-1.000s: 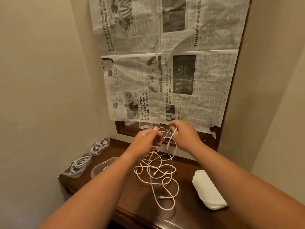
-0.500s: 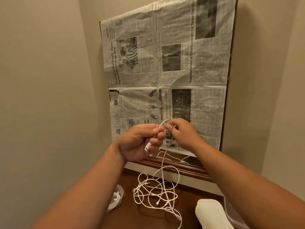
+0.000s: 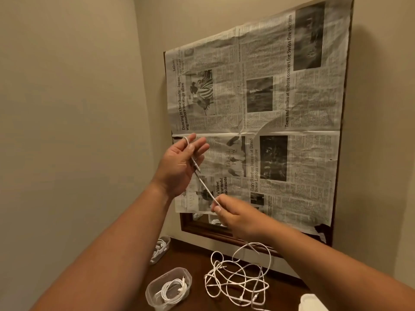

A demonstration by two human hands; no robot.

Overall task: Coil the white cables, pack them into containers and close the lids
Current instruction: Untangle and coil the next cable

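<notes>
Two bare hands stretch a thin white cable (image 3: 205, 186) before the crinkled newspaper (image 3: 292, 108): left hand (image 3: 180, 163) splayed, cable looped over a finger; right hand (image 3: 233, 215) pinching it lower

One head-worn view, facing forward and slightly down.
It looks close over both forearms toward the newspaper-covered mirror (image 3: 258, 131), with the bench (image 3: 197, 261) low in frame.

Bare table (image 3: 197, 257) lies open at 12 o'clock from the open container (image 3: 168, 288). At 3 o'clock from that container the loose cable tangle (image 3: 235, 281) sprawls, with a white lid (image 3: 313, 303) beyond it, and a second container (image 3: 160, 249) crowds the wall at 11 o'clock.
</notes>
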